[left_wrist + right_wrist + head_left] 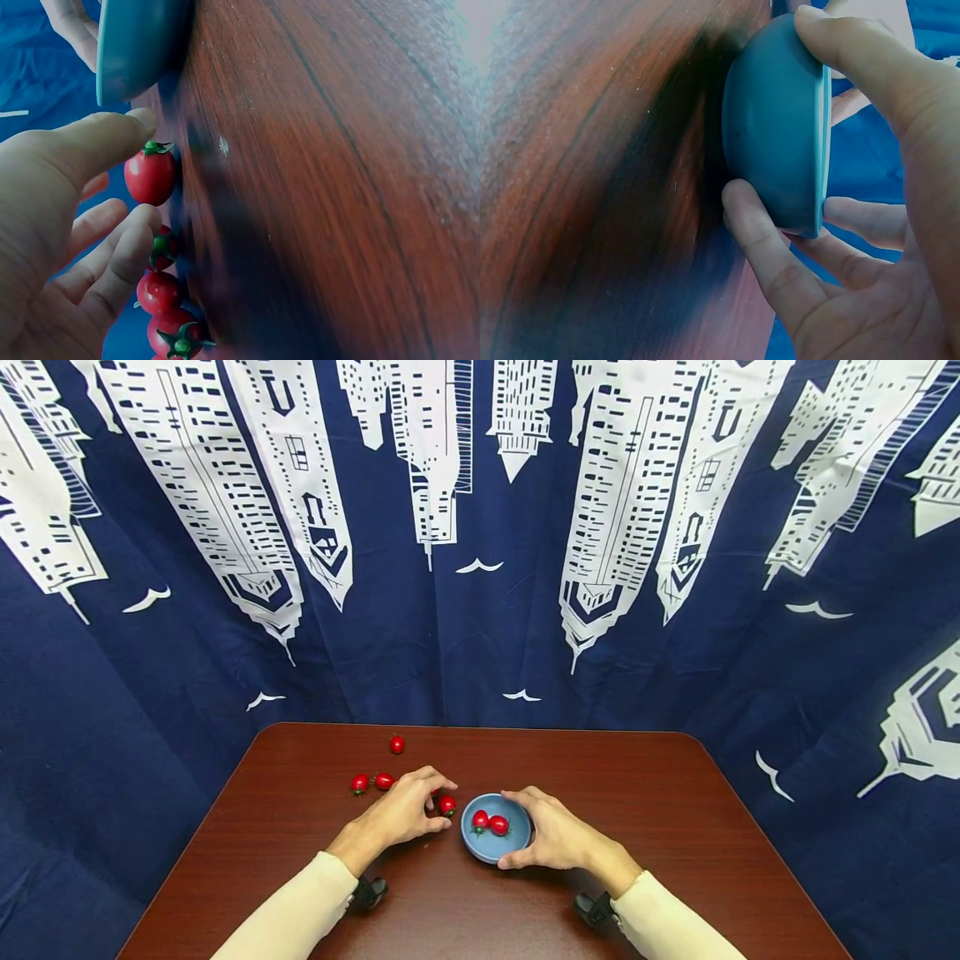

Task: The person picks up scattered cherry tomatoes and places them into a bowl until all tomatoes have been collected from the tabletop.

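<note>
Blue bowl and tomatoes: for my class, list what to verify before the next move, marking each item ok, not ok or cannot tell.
1. Blue bowl upright, opening up: ok.
2. Right hand holding the bowl: ok, thumb and fingers curve round its side.
3. Room in the bowl: ok, just two tomatoes lie inside.
4. Left hand placed at the loose tomato nearest the bowl: ok, thumb and fingers on opposite sides.
5. Firm pinch on that tomato: cannot tell, contact is unclear.
6. Every loose tomato fully visible: not ok, fingers partly hide another tomato in the left wrist view.
</note>
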